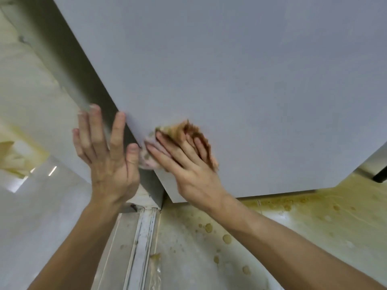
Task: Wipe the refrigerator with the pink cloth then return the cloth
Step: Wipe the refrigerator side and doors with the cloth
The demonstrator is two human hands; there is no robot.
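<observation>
Now — right hand (188,164) presses pink cloth (150,161) on refrigerator (251,80).

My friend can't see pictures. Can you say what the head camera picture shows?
A person's right hand presses a stained pink cloth flat against the pale grey refrigerator, near its lower corner. The left hand lies open, fingers straight, at the refrigerator's edge beside it. Below, the floor has yellow-brown splashes.
</observation>
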